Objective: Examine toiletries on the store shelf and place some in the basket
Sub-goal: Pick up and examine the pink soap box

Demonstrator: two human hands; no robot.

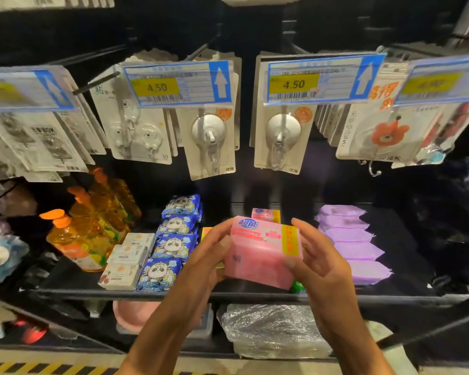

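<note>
The left hand [209, 258] and right hand [320, 258] gripped one pink soap pack [257, 255] near four panda packs [173, 244] and three white boxes [127, 255].

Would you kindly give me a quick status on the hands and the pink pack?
Left hand, right hand: both gripping pink pack, held above the shelf. Basket not in view. Nothing in the way.

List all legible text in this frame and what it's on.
"4.50" on the left-centre price tag
"4.50" on the right-centre price tag
"超能" on the pink pack
"30" on the bear-hook card
Far-left price tag, far-right price tag, all small print: too blurred.
</note>
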